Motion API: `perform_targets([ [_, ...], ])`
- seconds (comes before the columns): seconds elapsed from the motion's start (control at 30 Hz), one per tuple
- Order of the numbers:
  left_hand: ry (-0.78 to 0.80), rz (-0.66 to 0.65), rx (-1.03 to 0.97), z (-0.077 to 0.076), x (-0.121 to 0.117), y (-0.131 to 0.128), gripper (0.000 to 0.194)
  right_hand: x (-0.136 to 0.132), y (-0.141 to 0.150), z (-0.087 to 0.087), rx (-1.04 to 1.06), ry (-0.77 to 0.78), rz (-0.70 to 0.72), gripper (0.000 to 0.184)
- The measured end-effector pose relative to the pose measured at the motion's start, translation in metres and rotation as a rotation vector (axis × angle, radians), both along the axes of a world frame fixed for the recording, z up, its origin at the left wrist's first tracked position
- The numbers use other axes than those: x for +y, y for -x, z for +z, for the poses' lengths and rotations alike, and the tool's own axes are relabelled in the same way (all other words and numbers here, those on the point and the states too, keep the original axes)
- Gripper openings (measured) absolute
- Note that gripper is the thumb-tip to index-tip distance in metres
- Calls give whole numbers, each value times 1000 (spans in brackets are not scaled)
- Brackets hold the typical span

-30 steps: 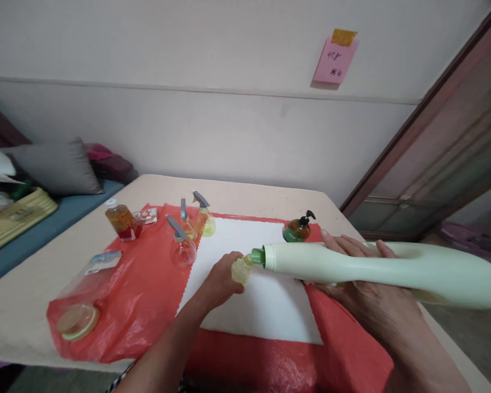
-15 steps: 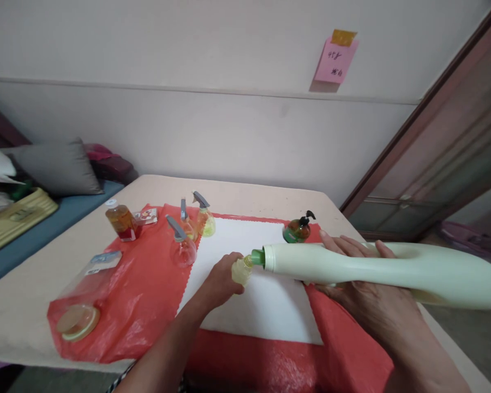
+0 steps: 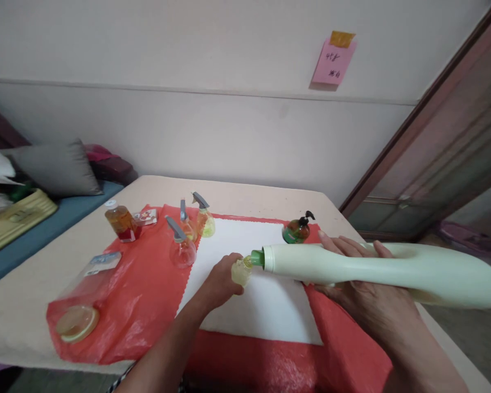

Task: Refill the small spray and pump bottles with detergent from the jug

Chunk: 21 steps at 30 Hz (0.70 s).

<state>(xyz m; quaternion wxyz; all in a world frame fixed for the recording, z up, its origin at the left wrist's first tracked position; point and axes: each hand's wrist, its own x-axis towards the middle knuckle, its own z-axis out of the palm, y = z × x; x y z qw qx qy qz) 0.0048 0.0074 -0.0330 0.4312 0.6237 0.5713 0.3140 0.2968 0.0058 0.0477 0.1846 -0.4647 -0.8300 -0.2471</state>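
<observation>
My left hand (image 3: 223, 281) is closed around a small clear bottle (image 3: 241, 271) with yellowish contents, held over the white cloth (image 3: 270, 316). A large pale green jug (image 3: 352, 265) lies tipped on its side in my right hand (image 3: 368, 300), whose fingers wrap its handle. The jug's green spout (image 3: 257, 257) meets the mouth of the small bottle. Left of the cloth stand three spray bottles with grey triggers: a pinkish clear one (image 3: 183, 252), one behind it (image 3: 188, 225), and one with yellow liquid (image 3: 206, 222).
Red plastic sheeting (image 3: 135, 295) covers much of the table (image 3: 20, 305). A brown pump bottle (image 3: 298, 230) stands at the back right. On the left are an amber bottle (image 3: 121, 221), a clear bag (image 3: 94, 273) and a round lidded container (image 3: 77, 323). A pink note (image 3: 333, 63) hangs on the wall.
Almost nothing differs. The small bottle and the jug keep their places, with the spout still at the bottle's mouth; the view shifts very slightly.
</observation>
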Motion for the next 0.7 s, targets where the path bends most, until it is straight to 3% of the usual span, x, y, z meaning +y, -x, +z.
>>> perform_targets([
  [0.27, -15, 40, -61, 1, 0, 0, 64, 4, -5, -6, 58, 10, 27, 67],
  [0.43, -6, 2, -284, 14, 0, 1, 62, 8, -8, -12, 272, 70, 33, 84],
  [0.57, 28, 15, -482, 21, 0, 2, 66, 14, -1, -15, 680, 232, -15, 103],
  [0.63, 41, 59, -505, 19, 2, 2, 68, 21, 8, -19, 984, 286, -24, 114],
  [0.7, 34, 139, -500, 14, 6, 3, 70, 29, 23, -28, 1307, 346, 36, 113],
])
